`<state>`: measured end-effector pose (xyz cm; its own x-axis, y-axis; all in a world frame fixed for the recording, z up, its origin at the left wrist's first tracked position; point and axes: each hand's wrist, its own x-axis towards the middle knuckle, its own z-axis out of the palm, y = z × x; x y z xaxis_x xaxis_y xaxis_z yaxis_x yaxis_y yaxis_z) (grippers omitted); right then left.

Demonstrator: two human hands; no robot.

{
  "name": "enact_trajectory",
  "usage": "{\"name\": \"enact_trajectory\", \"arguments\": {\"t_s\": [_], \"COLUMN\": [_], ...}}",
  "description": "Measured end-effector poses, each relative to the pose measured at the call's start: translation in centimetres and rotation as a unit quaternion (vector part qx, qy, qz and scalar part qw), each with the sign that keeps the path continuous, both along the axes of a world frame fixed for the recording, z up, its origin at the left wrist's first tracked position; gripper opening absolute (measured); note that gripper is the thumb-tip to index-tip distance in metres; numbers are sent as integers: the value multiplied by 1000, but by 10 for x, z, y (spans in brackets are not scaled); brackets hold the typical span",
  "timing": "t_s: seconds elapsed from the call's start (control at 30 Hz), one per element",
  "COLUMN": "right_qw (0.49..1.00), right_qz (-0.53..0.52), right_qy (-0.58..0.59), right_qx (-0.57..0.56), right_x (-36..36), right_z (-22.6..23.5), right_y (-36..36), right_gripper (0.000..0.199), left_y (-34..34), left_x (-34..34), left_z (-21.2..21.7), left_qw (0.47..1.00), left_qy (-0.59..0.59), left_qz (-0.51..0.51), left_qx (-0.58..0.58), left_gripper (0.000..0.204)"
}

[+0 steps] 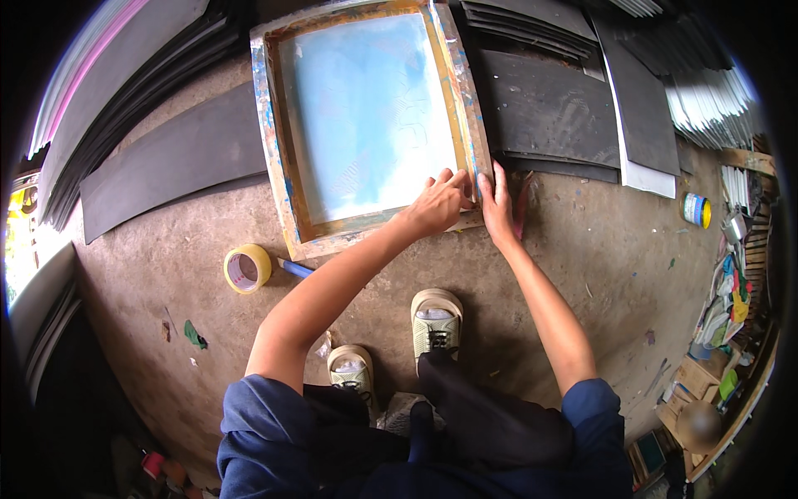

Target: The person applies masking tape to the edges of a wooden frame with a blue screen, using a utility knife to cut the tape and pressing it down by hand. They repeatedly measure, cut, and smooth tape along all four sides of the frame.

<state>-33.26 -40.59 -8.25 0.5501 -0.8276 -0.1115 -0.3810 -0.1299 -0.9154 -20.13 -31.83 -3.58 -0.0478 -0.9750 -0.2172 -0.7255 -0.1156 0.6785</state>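
A wooden screen-printing frame (274,179) with a pale blue, glossy mesh lies tilted slightly at the top middle. Paint stains its rails, and yellow-brown tape runs along the inner edges. At its near right corner my left hand (439,205) presses down with bent, closed fingers; whatever they may pinch is hidden. Beside it, my right hand (499,208) rests against the outer right rail, its fingers stretched out and the thumb along the wood. A roll of clear yellowish tape (261,259) lies left of the near corner, next to a blue-handled tool (295,269) partly behind my left forearm.
Black flat sheets (179,162) lie left of the frame, and more black sheets (553,108) lie right. A small blue-and-yellow can (697,210) stands far right, near a heap of clutter (721,316). My shoes (436,324) are on the concrete floor (349,299).
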Motion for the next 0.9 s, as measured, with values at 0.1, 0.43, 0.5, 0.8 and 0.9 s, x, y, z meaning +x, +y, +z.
{"name": "enact_trajectory", "arguments": {"t_s": [0.1,0.43,0.5,0.8,0.9], "right_qw": [1000,1000,1000,999,998], "right_qz": [-4,0,-3,-17,-18], "right_qy": [-3,-2,-5,19,15], "right_qx": [7,12,28,41,54], "right_x": [-1,0,0,-2,-2], "right_z": [2,1,1,3,4], "right_y": [0,-1,2,-2,2], "right_gripper": [51,52,52,49,49], "left_y": [-1,-11,-15,-9,-8], "left_x": [-3,20,16,30,34], "left_z": [3,-20,-27,-38,-38], "left_qw": [1000,979,979,961,952], "left_qy": [9,-98,-101,-162,-204], "left_qz": [12,55,76,-57,-100], "left_qx": [22,-168,-163,-217,-207], "left_gripper": [40,36,35,39,34]}}
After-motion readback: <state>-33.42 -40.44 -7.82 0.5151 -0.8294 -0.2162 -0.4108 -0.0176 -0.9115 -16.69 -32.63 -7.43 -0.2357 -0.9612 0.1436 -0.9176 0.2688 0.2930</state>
